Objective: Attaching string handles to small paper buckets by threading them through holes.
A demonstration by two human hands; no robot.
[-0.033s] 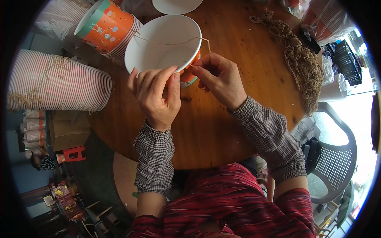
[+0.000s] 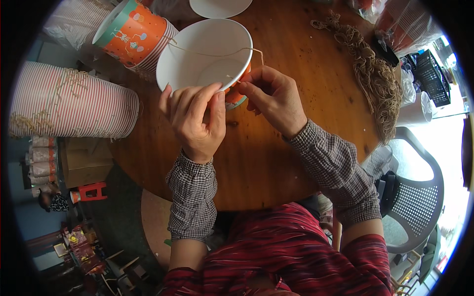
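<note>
Two bare hands in head view, both occupied; clock positions around the picture centre unless noted.

Left hand (image 2: 197, 116): grasping one paper bucket (image 2: 197, 54) by the near edge, fingers at about 6 o'clock on its rim. The bucket lies at 12 o'clock from this hand, its white mouth tilted toward the wearer.

Right hand (image 2: 271, 93): thumb and forefinger pinched together on one tan cord (image 2: 212, 53), just outside the bucket wall. From this hand the bucket sits at 10 o'clock. Cord spans the mouth from about 10 to 3 o'clock on the rim, then loops down to the pinch; a short end shows inside at about 4. Other right fingers curled; cannot tell whether they touch the wall.

Counts:
- Table (image 2: 256, 182): one, brown, round.
- Orange bucket stack (image 2: 138, 37): one, between 10 and 11; nested too tightly to count.
- Striped stack (image 2: 94, 106): one, on its side, between 9 and 10, cords on it.
- White round piece (image 2: 220, 6): one, 12 o'clock, cut by the frame.
- Cord heap (image 2: 377, 86): one, 2 o'clock; strands uncountable.
- Grey chair (image 2: 419, 197): one, between 3 and 4.
- Red stool (image 2: 92, 191): one, between 8 and 9.
</note>
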